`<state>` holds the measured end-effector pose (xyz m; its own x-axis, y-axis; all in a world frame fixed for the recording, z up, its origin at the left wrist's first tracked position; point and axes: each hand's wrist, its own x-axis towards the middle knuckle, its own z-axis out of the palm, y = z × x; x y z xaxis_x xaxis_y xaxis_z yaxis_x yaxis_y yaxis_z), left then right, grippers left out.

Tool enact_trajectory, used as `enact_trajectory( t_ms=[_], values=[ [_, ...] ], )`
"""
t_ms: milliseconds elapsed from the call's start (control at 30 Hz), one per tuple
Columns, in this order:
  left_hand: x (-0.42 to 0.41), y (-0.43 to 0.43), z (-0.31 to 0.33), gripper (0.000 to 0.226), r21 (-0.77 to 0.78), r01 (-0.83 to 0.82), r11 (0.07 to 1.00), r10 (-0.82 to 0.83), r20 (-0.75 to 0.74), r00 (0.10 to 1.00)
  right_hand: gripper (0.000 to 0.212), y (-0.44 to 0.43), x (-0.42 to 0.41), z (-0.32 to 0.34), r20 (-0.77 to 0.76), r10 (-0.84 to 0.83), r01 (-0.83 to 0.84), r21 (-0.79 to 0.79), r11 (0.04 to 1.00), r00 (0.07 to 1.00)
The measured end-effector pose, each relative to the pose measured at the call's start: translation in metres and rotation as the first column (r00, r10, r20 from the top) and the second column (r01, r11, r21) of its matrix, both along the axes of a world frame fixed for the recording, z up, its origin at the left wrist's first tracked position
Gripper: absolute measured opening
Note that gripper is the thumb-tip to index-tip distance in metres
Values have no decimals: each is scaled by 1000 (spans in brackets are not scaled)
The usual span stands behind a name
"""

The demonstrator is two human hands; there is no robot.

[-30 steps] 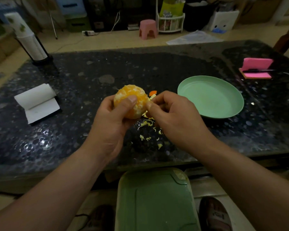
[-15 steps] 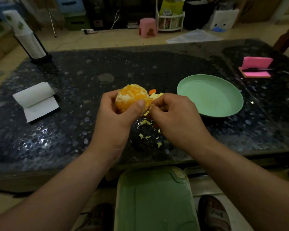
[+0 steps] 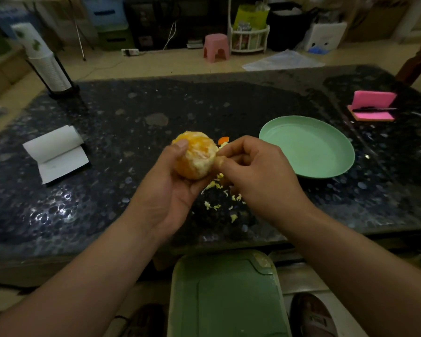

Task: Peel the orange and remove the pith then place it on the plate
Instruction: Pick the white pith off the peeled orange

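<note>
My left hand (image 3: 167, 188) grips a peeled orange (image 3: 196, 155) from below and the left, thumb on its upper left side. Patches of white pith still cover the fruit's right face. My right hand (image 3: 253, 171) has its fingers curled, and its thumb and fingertips pinch a bit of pith at the orange's right edge. Both hands hover above the dark speckled table (image 3: 107, 203). A green plate (image 3: 309, 147) sits bare to the right, just beyond my right hand. Scraps of pith and peel (image 3: 219, 198) lie on the table under the hands.
A folded white tissue roll (image 3: 56, 152) lies at the left. A stack of paper cups (image 3: 44, 59) stands at the back left corner. A pink notepad with a pen (image 3: 372, 107) sits at the far right. A green lidded bin (image 3: 226, 295) stands below the table's near edge.
My left hand has turned the orange, its thumb moving from the lower right of the fruit to the upper left. My right hand stays pinched at the orange's right side.
</note>
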<state>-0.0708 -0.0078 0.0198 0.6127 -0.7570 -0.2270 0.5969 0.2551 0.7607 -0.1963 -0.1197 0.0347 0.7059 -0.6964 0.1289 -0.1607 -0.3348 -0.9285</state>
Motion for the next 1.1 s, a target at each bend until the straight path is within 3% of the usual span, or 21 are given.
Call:
enact_trajectory(
  t_ms=[100,233,400,667,933,1100],
  values=[
    [2,1,3,56,-44,85,995,-88,-75,993,13,1,0,3,62,-2,2,-3,1000,998],
    [4,-2,7,62,-20,129,991,-130,-37,991,16,-2,-1,11,134,-45,55,-72,996,990],
    [5,-4,14,51,-102,142,985,-143,-9,990,12,-2,-4,17,198,-47,77,-148,986,979],
    [14,-4,11,58,-61,183,981,-165,223,961,2,-8,-8,16,128,-77,112,-295,949,989],
    [12,-4,9,64,37,91,995,-99,377,921,6,-12,-9,13,53,-99,112,-414,903,994],
    [8,-4,5,64,102,19,995,-68,507,859,7,-11,-5,7,30,-145,137,-558,819,989]
  ],
)
